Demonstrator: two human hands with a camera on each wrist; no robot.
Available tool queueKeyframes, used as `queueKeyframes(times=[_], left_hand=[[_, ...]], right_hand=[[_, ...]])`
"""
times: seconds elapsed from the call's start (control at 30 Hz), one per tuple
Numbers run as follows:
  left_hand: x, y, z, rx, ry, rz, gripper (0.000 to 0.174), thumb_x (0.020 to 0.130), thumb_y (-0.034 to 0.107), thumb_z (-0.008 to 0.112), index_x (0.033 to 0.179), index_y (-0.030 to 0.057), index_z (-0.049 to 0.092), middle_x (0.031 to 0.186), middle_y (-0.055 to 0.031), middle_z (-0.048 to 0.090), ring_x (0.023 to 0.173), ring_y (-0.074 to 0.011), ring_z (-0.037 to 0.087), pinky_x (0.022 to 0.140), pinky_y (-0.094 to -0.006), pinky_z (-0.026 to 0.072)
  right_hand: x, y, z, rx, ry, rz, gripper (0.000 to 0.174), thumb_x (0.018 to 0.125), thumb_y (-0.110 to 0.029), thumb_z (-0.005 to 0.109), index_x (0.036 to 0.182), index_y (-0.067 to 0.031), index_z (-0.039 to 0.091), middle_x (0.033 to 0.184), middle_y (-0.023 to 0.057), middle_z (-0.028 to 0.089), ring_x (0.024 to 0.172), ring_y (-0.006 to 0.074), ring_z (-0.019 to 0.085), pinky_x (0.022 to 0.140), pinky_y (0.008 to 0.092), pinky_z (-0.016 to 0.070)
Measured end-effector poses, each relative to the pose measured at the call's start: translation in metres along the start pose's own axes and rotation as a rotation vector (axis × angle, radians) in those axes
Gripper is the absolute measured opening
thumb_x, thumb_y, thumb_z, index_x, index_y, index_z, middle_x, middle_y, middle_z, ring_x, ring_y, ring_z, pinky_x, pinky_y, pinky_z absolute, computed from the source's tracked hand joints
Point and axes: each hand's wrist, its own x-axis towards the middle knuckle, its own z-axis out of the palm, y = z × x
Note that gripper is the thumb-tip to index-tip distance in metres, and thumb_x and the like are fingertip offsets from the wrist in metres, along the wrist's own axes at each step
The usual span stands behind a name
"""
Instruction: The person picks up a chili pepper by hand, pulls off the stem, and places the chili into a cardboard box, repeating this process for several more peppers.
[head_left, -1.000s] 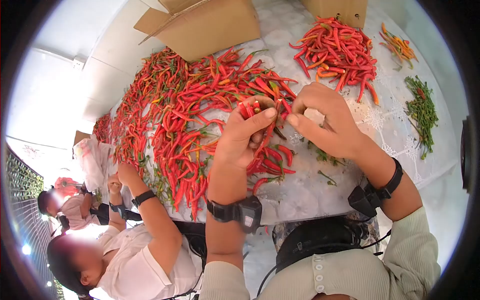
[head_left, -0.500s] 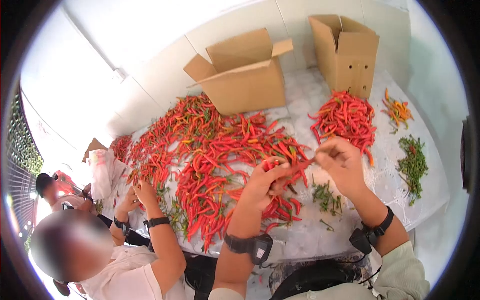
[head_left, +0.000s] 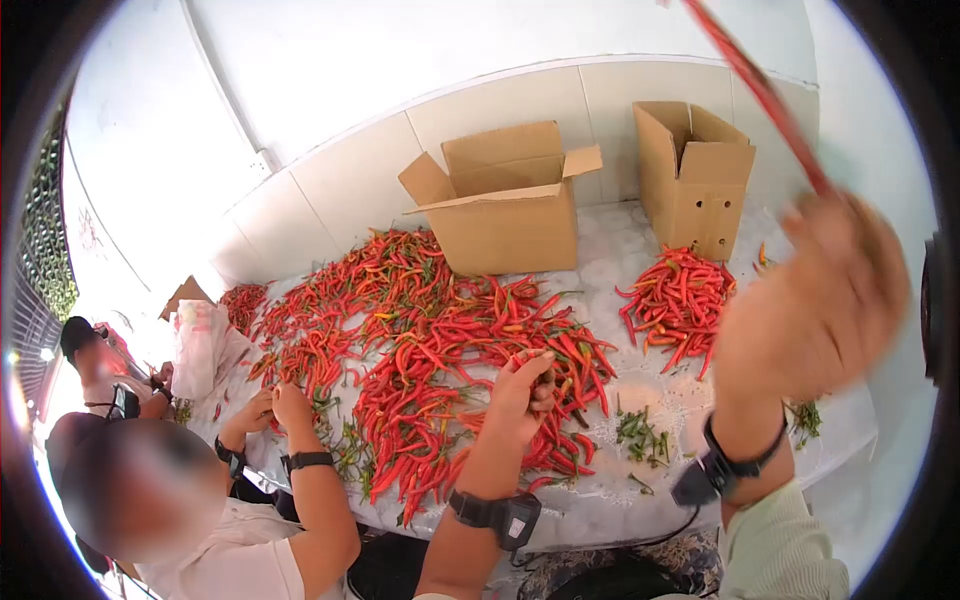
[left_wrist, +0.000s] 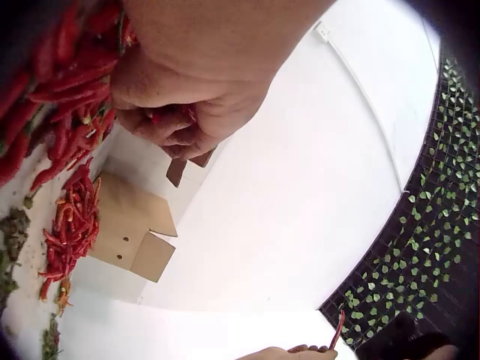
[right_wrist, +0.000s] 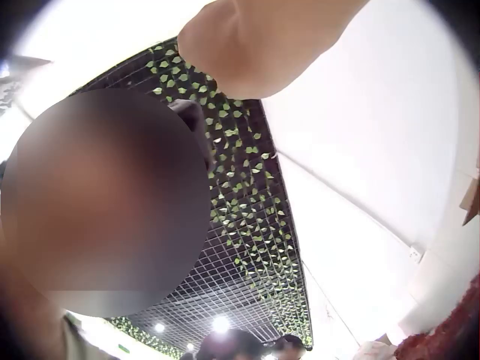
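My right hand (head_left: 820, 300) is raised high at the right of the head view, blurred, and pinches a long red chili pepper (head_left: 757, 88) that points up and left. Low in the left wrist view, the same chili (left_wrist: 339, 330) sticks up from those fingers. Over the near edge of a big chili pile (head_left: 410, 370), my left hand (head_left: 522, 395) curls its fingers round a few red chilies, mostly hidden in the palm; a bit of red (left_wrist: 157, 118) shows between the fingers. In the right wrist view my right hand (right_wrist: 255, 45) shows without its fingertips.
A smaller heap of chilies (head_left: 675, 305) lies before a tall cardboard box (head_left: 710, 205). A wider open box (head_left: 515, 235) stands behind the big pile. Green stems (head_left: 640, 437) lie right of my left hand. On the left another person's hands (head_left: 275, 408) work at the pile.
My right hand has moved away from the left hand, up and to the right, carrying a chili. The head view has tilted upward, showing more wall. The left hand keeps its grip.
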Motion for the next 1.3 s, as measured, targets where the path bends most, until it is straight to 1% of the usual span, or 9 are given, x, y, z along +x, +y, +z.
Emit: queueKeyframes(times=[0.1, 0.17, 0.27, 0.37, 0.6, 0.87, 1.07, 1.17, 1.3], left_hand=[[0.001, 0.001, -0.004, 0.007, -0.023, -0.029, 0.007, 0.083, 0.008, 0.059, 0.079, 0.0105, 0.053, 0.061, 0.0021, 0.048, 0.045, -0.0053, 0.039, 0.036, -0.0186, 0.0255], [0.0, -0.001, -0.007, 0.005, -0.052, -0.015, 0.008, 0.082, 0.009, 0.06, 0.079, 0.0106, 0.053, 0.061, 0.0025, 0.048, 0.046, -0.005, 0.04, 0.037, -0.0184, 0.026], [-0.003, 0.005, -0.001, -0.009, -0.045, 0.011, 0.007, 0.083, 0.009, 0.059, 0.079, 0.0113, 0.053, 0.061, 0.003, 0.048, 0.046, -0.0047, 0.04, 0.037, -0.0183, 0.0262], [0.0, 0.004, -0.007, -0.015, -0.091, 0.049, 0.008, 0.083, 0.01, 0.058, 0.079, 0.0138, 0.052, 0.062, 0.0042, 0.046, 0.047, -0.0042, 0.04, 0.036, -0.0175, 0.0266], [0.003, 0.009, -0.012, -0.113, 0.009, 0.07, 0.008, 0.085, 0.014, 0.056, 0.08, 0.0113, 0.052, 0.064, 0.0024, 0.049, 0.047, -0.0037, 0.039, 0.035, -0.0145, 0.0288], [0.007, 0.011, -0.015, -0.135, 0.018, 0.112, 0.012, 0.082, 0.013, 0.059, 0.074, 0.0142, 0.05, 0.061, 0.0049, 0.047, 0.045, -0.0029, 0.035, 0.036, -0.0162, 0.0246], [0.01, 0.006, -0.014, -0.06, 0.007, 0.074, 0.008, 0.083, 0.012, 0.058, 0.077, 0.0118, 0.052, 0.062, 0.0044, 0.046, 0.045, -0.0026, 0.036, 0.035, -0.0158, 0.0255], [0.008, 0.003, -0.01, -0.017, -0.015, 0.042, 0.007, 0.085, 0.011, 0.056, 0.08, 0.0088, 0.053, 0.064, 0.0027, 0.047, 0.046, -0.0018, 0.037, 0.034, -0.0143, 0.0283], [0.003, -0.001, 0.001, 0.115, -0.009, 0.018, 0.003, 0.084, 0.01, 0.057, 0.083, 0.009, 0.055, 0.064, 0.0027, 0.049, 0.044, -0.0012, 0.037, 0.034, -0.0146, 0.0256]], right_hand=[[-0.009, 0.022, 0.087, 0.241, -0.171, 0.314, 0.018, 0.082, -0.019, 0.062, 0.093, -0.0058, 0.06, 0.075, 0.0057, 0.062, 0.067, 0.0153, 0.059, 0.061, 0.0261, 0.0453], [-0.029, 0.045, 0.111, 0.234, -0.593, 0.596, 0.022, 0.079, -0.018, 0.064, 0.096, -0.0058, 0.059, 0.076, 0.0062, 0.062, 0.065, 0.0155, 0.058, 0.061, 0.028, 0.0453], [-0.059, 0.053, 0.087, 0.238, -0.679, 0.462, 0.024, 0.078, -0.018, 0.064, 0.097, -0.0042, 0.058, 0.076, 0.007, 0.062, 0.065, 0.0165, 0.058, 0.061, 0.03, 0.0458], [-0.09, 0.052, 0.046, 0.286, -0.887, 0.742, 0.025, 0.078, -0.019, 0.063, 0.097, -0.004, 0.058, 0.077, 0.0097, 0.063, 0.066, 0.0185, 0.059, 0.062, 0.0316, 0.0463], [-0.168, 0.031, -0.029, 0.27, -1.296, 0.878, 0.023, 0.075, -0.012, 0.062, 0.096, -0.0039, 0.057, 0.08, 0.0124, 0.062, 0.068, 0.0232, 0.06, 0.064, 0.034, 0.0464], [-0.2, 0.005, -0.047, 0.248, -1.347, 0.388, 0.021, 0.067, -0.013, 0.07, 0.085, -0.0092, 0.06, 0.078, 0.0084, 0.056, 0.078, 0.0273, 0.055, 0.069, 0.037, 0.0452], [-0.216, 0.017, -0.054, 0.168, -1.332, 0.456, 0.019, 0.068, -0.016, 0.068, 0.082, -0.0074, 0.057, 0.074, 0.0085, 0.055, 0.073, 0.0292, 0.055, 0.065, 0.0396, 0.0452], [-0.2, 0.015, -0.053, 0.197, -1.117, 0.642, 0.015, 0.07, -0.013, 0.066, 0.082, -0.0069, 0.059, 0.075, 0.0092, 0.058, 0.072, 0.0293, 0.056, 0.065, 0.038, 0.0451], [-0.179, 0.014, -0.05, 0.258, -0.912, 0.562, 0.013, 0.07, -0.006, 0.066, 0.083, -0.0058, 0.061, 0.077, 0.009, 0.061, 0.07, 0.026, 0.058, 0.062, 0.0335, 0.0453]])
